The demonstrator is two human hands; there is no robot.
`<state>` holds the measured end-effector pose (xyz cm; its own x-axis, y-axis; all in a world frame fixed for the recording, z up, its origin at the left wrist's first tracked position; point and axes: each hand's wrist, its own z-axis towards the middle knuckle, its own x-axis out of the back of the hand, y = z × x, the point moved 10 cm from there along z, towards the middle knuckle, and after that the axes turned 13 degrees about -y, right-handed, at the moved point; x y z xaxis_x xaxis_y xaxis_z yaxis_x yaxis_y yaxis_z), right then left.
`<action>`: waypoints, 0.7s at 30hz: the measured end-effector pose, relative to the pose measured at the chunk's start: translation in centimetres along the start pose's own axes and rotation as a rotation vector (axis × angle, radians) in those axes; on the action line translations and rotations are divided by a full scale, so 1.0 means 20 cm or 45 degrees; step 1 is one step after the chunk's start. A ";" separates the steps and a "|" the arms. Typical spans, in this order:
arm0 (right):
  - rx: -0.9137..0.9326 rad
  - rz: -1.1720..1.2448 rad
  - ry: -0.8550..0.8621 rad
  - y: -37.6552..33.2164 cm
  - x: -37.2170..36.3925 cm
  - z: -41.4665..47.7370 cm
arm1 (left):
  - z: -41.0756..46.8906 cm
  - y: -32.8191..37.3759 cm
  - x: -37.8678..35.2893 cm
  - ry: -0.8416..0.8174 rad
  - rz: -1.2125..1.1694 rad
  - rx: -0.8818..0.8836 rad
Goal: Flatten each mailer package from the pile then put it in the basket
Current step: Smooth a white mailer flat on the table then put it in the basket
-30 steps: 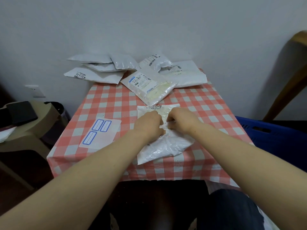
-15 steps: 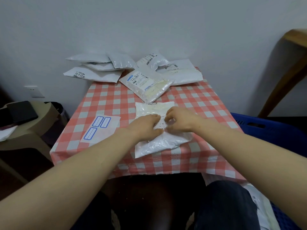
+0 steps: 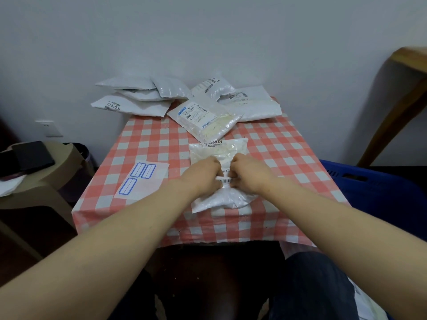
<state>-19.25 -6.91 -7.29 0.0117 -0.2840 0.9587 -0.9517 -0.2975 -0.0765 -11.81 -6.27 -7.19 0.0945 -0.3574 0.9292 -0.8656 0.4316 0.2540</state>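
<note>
Checked tablecloth (image 3: pixel 147 146) under white mailer (image 3: pixel 227 198); left hand (image 3: pixel 203 175) and right hand (image 3: pixel 250 174) close together, each grip a curled pinch on it.

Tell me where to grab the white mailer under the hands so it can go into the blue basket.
Probably pinch the white mailer by its right long edge, coming from the right, the blue basket side. It lies flat on the table with a puffy middle, so the thin edge is easiest.

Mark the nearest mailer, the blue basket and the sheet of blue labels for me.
Nearest mailer (image 3: pixel 235 150), head view, bare upper part.
Blue basket (image 3: pixel 381 199), head view, side wall.
Label sheet (image 3: pixel 146 181), head view, its centre.
</note>
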 end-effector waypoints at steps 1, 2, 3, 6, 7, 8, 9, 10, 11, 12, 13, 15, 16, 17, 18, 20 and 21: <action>0.007 -0.011 -0.006 -0.01 0.01 -0.01 | 0.00 0.00 0.01 0.025 -0.001 0.010; 0.006 0.018 -0.010 0.00 0.03 -0.03 | -0.01 0.00 0.02 0.051 -0.010 0.013; -0.008 0.081 0.004 0.01 0.06 -0.05 | -0.01 0.00 0.03 0.080 -0.034 0.015; -0.026 0.292 0.111 0.05 0.15 -0.10 | -0.04 -0.01 0.08 0.140 -0.147 0.013; 0.003 0.289 0.086 0.04 0.14 -0.10 | -0.04 -0.01 0.08 0.091 -0.127 0.006; 0.039 0.246 0.010 0.01 0.11 -0.09 | -0.03 0.00 0.05 0.002 -0.083 -0.003; 0.067 0.191 -0.088 -0.01 0.06 -0.08 | -0.03 0.00 0.00 -0.097 -0.043 -0.011; 0.078 0.152 -0.170 -0.02 0.00 -0.07 | -0.02 0.00 -0.04 -0.184 -0.018 -0.014; 0.082 0.123 -0.224 -0.03 -0.03 -0.05 | -0.01 0.00 -0.07 -0.241 -0.005 -0.011; 0.090 0.102 -0.248 -0.03 -0.06 -0.04 | 0.00 0.00 -0.08 -0.266 0.005 -0.009; 0.101 0.086 -0.262 -0.03 -0.07 -0.03 | 0.01 -0.01 -0.09 -0.271 0.012 -0.009; 0.128 0.071 -0.275 -0.04 -0.08 -0.03 | 0.03 0.00 -0.09 -0.272 0.034 -0.008; 0.131 0.061 -0.267 -0.04 -0.08 -0.02 | 0.03 0.00 -0.09 -0.258 0.048 0.000; 0.125 0.041 -0.238 -0.04 -0.06 -0.01 | 0.04 -0.01 -0.08 -0.223 0.055 0.017; 0.104 0.023 -0.196 -0.03 -0.05 0.00 | 0.05 -0.01 -0.06 -0.154 0.048 0.032; 0.055 0.023 -0.079 -0.03 -0.02 -0.01 | 0.06 -0.02 -0.02 -0.001 0.045 0.057; 0.047 0.024 -0.026 -0.03 -0.01 -0.01 | 0.06 -0.01 -0.01 0.043 0.056 0.057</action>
<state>-18.72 -6.42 -7.28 0.0002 -0.3085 0.9512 -0.9397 -0.3254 -0.1054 -12.23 -7.26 -7.74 0.0717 -0.3107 0.9478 -0.8904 0.4083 0.2012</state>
